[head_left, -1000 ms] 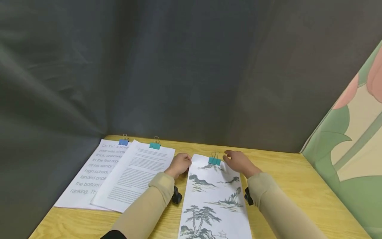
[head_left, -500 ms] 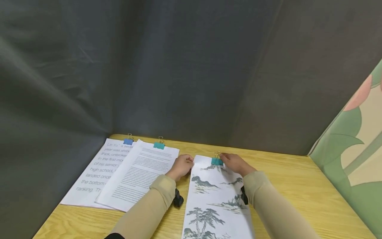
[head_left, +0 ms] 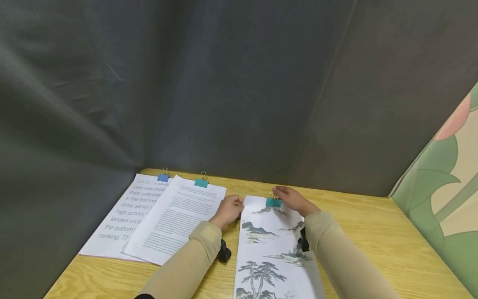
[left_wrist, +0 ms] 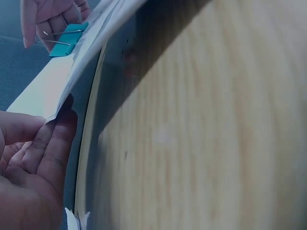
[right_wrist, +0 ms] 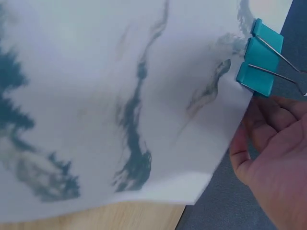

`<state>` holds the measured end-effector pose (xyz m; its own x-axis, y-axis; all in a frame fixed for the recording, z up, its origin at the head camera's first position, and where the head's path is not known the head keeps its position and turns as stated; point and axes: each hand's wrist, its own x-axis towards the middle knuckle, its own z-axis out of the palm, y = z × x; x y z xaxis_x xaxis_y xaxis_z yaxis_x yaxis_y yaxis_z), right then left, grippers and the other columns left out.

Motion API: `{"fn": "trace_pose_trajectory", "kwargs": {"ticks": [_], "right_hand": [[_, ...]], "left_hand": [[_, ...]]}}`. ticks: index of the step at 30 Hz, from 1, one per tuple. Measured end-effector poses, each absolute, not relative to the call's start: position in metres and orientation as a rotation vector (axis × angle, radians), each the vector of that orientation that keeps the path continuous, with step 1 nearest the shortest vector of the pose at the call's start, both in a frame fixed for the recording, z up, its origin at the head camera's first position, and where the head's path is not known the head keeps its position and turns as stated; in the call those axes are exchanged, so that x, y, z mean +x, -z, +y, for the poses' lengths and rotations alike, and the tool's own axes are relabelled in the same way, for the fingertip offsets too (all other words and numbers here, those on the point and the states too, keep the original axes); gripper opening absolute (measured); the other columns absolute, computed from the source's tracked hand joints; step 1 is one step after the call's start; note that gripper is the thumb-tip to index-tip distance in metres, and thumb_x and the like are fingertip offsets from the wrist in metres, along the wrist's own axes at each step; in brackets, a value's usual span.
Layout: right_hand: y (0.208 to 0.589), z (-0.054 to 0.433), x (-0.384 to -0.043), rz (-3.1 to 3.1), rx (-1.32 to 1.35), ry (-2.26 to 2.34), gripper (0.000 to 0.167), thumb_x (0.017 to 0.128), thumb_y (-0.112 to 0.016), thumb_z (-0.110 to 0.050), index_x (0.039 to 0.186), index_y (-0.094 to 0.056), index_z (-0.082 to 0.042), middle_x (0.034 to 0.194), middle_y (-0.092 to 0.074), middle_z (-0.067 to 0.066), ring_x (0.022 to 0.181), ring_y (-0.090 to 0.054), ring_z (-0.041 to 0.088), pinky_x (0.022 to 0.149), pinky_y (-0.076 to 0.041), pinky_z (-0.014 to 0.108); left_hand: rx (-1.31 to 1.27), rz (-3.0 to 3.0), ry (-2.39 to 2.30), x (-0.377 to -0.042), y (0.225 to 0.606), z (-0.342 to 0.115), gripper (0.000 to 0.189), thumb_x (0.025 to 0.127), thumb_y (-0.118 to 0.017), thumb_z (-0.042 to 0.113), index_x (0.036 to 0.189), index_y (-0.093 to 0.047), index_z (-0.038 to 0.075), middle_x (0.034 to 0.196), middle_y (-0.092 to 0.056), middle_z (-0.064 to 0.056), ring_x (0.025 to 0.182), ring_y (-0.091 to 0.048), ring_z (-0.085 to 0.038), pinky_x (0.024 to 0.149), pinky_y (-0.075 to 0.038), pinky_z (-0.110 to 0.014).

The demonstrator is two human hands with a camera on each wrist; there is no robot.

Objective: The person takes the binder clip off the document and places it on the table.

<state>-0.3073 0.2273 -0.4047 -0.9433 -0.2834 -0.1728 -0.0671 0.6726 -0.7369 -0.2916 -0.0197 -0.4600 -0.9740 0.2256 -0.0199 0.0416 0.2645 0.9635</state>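
Observation:
Long white paper [head_left: 257, 245] printed with an ink landscape lies in front of me, a teal binder clip [head_left: 274, 202] on its top edge. My left hand [head_left: 228, 210] pinches the paper's top left corner, thumb above and fingers beneath, and the left wrist view has that corner raised off the wood. Beside the clip is my right hand [head_left: 295, 200]. Its fingers [right_wrist: 276, 117] bend loosely behind the top edge near the clip, and its thumb [left_wrist: 29, 24] stands apart from them. The clip's wire handles [left_wrist: 67, 32] point between thumb and fingers; contact is unclear.
Two printed text documents overlap on the left of the wooden table [head_left: 358, 232]: one [head_left: 186, 224] with a teal binder clip [head_left: 201, 183], one [head_left: 119, 220] with a blue binder clip [head_left: 163, 178]. A dark curtain [head_left: 239, 95] hangs behind, and a flower-patterned panel [head_left: 448, 187] stands right.
My right hand has moved left from beside the paper's top right to the binder clip's handles. The left hand stays at the top left corner. The head view has shifted slightly.

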Motion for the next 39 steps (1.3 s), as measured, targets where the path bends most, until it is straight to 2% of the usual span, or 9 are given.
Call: {"fn": "trace_pose_trajectory", "kwargs": {"ticks": [5,9,13,17,24,32,39], "right_hand": [[0.405,0.232,-0.311,2.573,-0.29,1.161,0.067,0.113,-0.044,-0.033,0.156,-0.025,0.014,0.151,-0.043,0.034,0.141,-0.04,0.049,0.115,-0.029,0.062],[0.405,0.239,-0.315,2.495,-0.294,1.303,0.066,0.11,-0.052,-0.03,0.154,-0.031,0.014,0.151,-0.045,0.032,0.143,-0.038,0.047,0.116,-0.025,0.064],[0.402,0.243,-0.315,2.386,-0.332,1.47,0.06,0.107,-0.058,-0.021,0.15,-0.037,0.016,0.151,-0.045,0.031,0.144,-0.036,0.047,0.117,-0.022,0.063],[0.4,0.245,-0.314,2.343,-0.335,1.546,0.058,0.106,-0.06,-0.018,0.148,-0.04,0.017,0.146,-0.05,0.032,0.139,-0.042,0.045,0.118,-0.023,0.062],[0.404,0.244,-0.314,2.359,-0.334,1.634,0.048,0.104,-0.061,-0.008,0.142,-0.046,0.018,0.141,-0.053,0.034,0.128,-0.056,0.037,0.115,-0.032,0.056],[0.404,0.241,-0.312,2.42,-0.308,1.63,0.049,0.103,-0.065,-0.011,0.142,-0.049,0.015,0.142,-0.053,0.033,0.128,-0.056,0.038,0.114,-0.035,0.055],[0.4,0.237,-0.31,2.438,-0.299,1.756,0.048,0.104,-0.064,-0.011,0.143,-0.049,0.014,0.137,-0.056,0.03,0.118,-0.059,0.024,0.11,-0.042,0.047]], "left_hand": [[0.271,2.365,-1.818,-0.289,0.457,-0.019,0.019,0.105,-0.055,0.001,0.119,-0.066,-0.004,0.105,-0.067,-0.012,0.079,-0.06,-0.018,0.067,-0.05,-0.032],[0.27,2.375,-1.816,-0.287,0.455,-0.019,0.019,0.105,-0.055,0.002,0.118,-0.067,-0.004,0.103,-0.067,-0.013,0.075,-0.058,-0.018,0.064,-0.045,-0.032],[0.268,2.376,-1.821,-0.287,0.456,-0.018,0.019,0.104,-0.056,0.001,0.118,-0.066,-0.005,0.103,-0.067,-0.013,0.076,-0.061,-0.018,0.065,-0.049,-0.032],[0.25,2.365,-1.838,-0.288,0.457,-0.015,0.017,0.103,-0.056,-0.001,0.117,-0.066,-0.006,0.102,-0.067,-0.014,0.077,-0.064,-0.018,0.067,-0.054,-0.033],[0.237,2.366,-1.853,-0.289,0.459,-0.012,0.017,0.102,-0.057,0.0,0.114,-0.067,-0.006,0.099,-0.067,-0.012,0.075,-0.066,-0.019,0.07,-0.057,-0.035],[0.261,2.368,-1.846,-0.287,0.46,-0.01,0.015,0.102,-0.056,-0.002,0.112,-0.067,-0.007,0.095,-0.066,-0.013,0.073,-0.065,-0.019,0.067,-0.056,-0.035],[0.279,2.362,-1.844,-0.284,0.46,-0.005,0.015,0.102,-0.056,-0.003,0.111,-0.068,-0.006,0.093,-0.065,-0.012,0.069,-0.062,-0.019,0.061,-0.052,-0.033]]}}
